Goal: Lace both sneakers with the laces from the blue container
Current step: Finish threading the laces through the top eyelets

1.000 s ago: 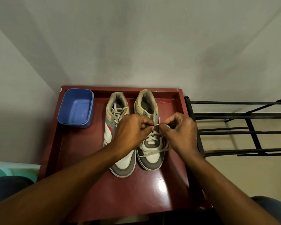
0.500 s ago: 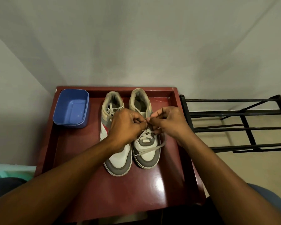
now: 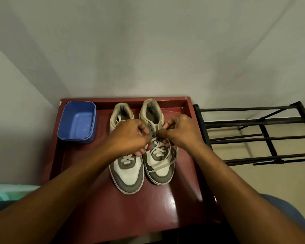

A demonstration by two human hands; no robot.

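Two grey-and-white sneakers stand side by side on the dark red table (image 3: 127,213), toes toward me. The left sneaker (image 3: 128,175) shows crossed laces. The right sneaker (image 3: 159,171) is laced over its lower eyelets, and a loose end of its pale lace (image 3: 163,165) trails across the toe. My left hand (image 3: 128,136) holds the right sneaker's left eyelet flap, fingers curled. My right hand (image 3: 180,132) pinches the lace at the same spot, fingertips close to the left hand's. The blue container (image 3: 77,120) sits at the table's far left and looks empty.
A black metal rack (image 3: 259,136) stands right of the table, close to my right forearm. Grey walls meet in a corner behind the table. A raised rim (image 3: 123,100) runs along the table's back and sides. Something teal (image 3: 5,192) lies low on the left.
Both hands stay on the right sneaker's upper eyelets, and have shifted a little toward its collar. The loose lace end still trails over the toe.
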